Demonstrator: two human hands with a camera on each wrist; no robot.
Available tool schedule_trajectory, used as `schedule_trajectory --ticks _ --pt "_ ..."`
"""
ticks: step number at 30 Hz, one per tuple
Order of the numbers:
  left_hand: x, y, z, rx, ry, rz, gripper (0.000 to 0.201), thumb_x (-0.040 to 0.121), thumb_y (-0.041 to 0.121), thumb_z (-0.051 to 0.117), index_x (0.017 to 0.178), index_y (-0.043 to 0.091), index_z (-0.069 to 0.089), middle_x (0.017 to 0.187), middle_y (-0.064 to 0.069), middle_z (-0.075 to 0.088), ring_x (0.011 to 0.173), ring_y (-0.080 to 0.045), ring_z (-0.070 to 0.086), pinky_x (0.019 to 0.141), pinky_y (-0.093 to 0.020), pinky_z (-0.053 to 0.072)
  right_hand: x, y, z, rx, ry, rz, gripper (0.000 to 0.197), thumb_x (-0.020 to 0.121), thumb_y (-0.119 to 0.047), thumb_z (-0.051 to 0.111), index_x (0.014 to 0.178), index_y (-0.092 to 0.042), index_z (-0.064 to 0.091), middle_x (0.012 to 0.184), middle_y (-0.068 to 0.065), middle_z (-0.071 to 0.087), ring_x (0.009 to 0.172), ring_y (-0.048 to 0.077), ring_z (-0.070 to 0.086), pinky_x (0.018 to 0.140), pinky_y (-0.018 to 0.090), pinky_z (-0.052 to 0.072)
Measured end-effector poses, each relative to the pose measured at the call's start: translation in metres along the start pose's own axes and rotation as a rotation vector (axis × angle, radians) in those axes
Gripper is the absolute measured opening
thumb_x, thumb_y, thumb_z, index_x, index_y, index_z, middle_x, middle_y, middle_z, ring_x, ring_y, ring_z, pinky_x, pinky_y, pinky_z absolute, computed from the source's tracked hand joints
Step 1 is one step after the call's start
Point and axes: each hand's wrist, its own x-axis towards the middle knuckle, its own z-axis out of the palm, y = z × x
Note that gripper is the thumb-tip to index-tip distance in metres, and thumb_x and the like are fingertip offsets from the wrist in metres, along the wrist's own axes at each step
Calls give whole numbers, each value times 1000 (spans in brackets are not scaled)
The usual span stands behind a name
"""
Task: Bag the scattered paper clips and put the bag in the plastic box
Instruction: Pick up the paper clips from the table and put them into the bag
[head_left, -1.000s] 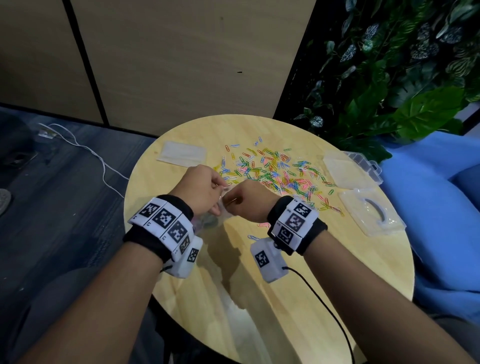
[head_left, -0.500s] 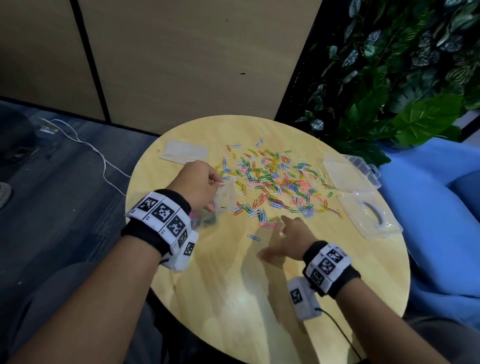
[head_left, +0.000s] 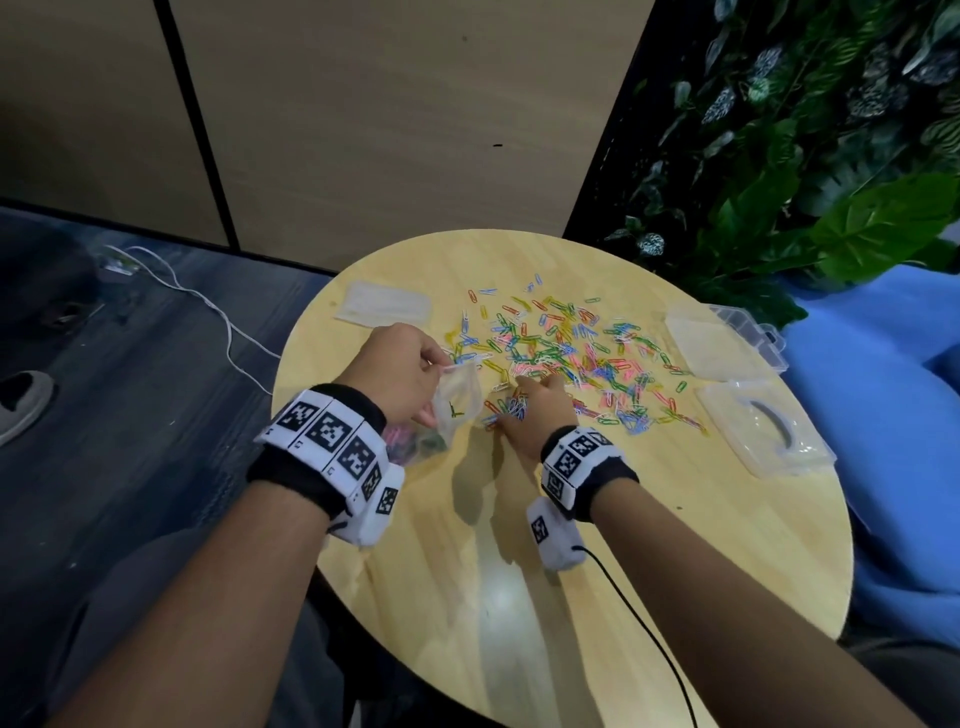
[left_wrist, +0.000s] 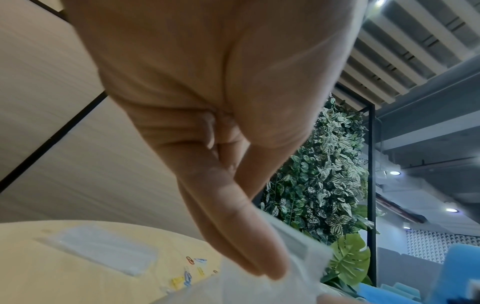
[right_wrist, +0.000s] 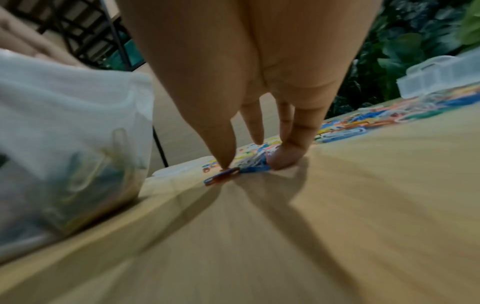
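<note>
Paper clips (head_left: 566, 353) lie scattered over the far half of the round tabletop (head_left: 675, 545). A bag (head_left: 457, 397), part filled, stands at their near-left edge, its mouth pinched between thumb and fingers (left_wrist: 241, 242) of the left hand (head_left: 400, 374). The right hand (head_left: 535, 410) rests just right of the bag; its thumb and fingers (right_wrist: 221, 144) are drawn in around a small bunch of clips (right_wrist: 249, 164), tips pressed to the tabletop. The open box (head_left: 722, 343) and its lid (head_left: 763, 431) sit at the right edge, well apart from the bag. Spare bags (head_left: 384, 304) lie far left. Likely risks: loose clips may slip from the bunch during the lift; the limp bag mouth may sag closed, scattering the transfer.
</note>
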Motion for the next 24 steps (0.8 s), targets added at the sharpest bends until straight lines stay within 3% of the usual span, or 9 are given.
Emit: schedule_trajectory --ticks 2,4,7,9,14,17,19,22,24 --pt "2 0 0 6 1 0 17 101 6 54 104 8 71 82 -13 69 54 -22 74 64 -40 65 -2 -3 7 -179 -40 -62 66 93 -53 49 150 -25 30 148 17 29 132 41 36 108 49 36" --pt "3 0 1 10 0 4 17 101 7 54 105 7 71 84 -12 69 54 -23 74 65 -40 65 -5 -6 11 -331 -56 -101 62 95 -56 42 148 -28 31 148 16 32 132 43 34 109 50 32" --pt "4 1 5 18 -6 5 17 101 7 54 105 8 71 85 -14 70 56 -25 74 68 -41 65 -6 -12 6 -366 -43 -143 38 98 -27 46 135 -19 52 135 15 46 123 39 45 103 45 42" --pt "4 1 6 26 -9 9 17 101 8 54 104 8 71 86 -15 72 57 -25 75 68 -41 65 -3 -13 0 -363 -17 -152 33 94 -7 47 123 -10 63 125 16 55 112 34 55 95 40 50" --pt "4 -1 4 31 -5 5 15 100 8 56 104 9 71 85 -15 73 56 -24 74 64 -38 65 -2 -4 -14 -256 -47 -80 25 91 -1 53 104 -7 74 100 12 72 88 25 68 78 33 59" --pt "3 0 4 29 -3 0 16 100 8 56 104 8 71 84 -16 72 57 -26 75 66 -40 65 2 17 -25 -17 -73 9 13 88 -14 68 93 -14 79 85 4 76 74 18 69 68 27 58" --pt "3 1 4 22 -7 0 16 100 7 55 103 8 71 83 -18 72 59 -27 75 67 -43 65 4 35 -33 268 -97 111 10 84 -17 74 91 -12 78 80 2 74 69 15 67 61 22 55" --pt "4 2 5 9 -20 -6 17 101 7 54 103 8 71 76 -18 71 58 -28 75 67 -46 64 7 49 -46 811 -150 245 34 82 -4 74 114 6 68 90 10 72 86 21 71 81 32 61" --pt "4 4 4 8 -17 -13 17 101 8 54 104 9 71 72 -17 71 55 -25 74 64 -42 65 7 41 -61 1064 -178 233 39 85 0 70 121 9 61 100 13 69 92 21 69 79 28 59"
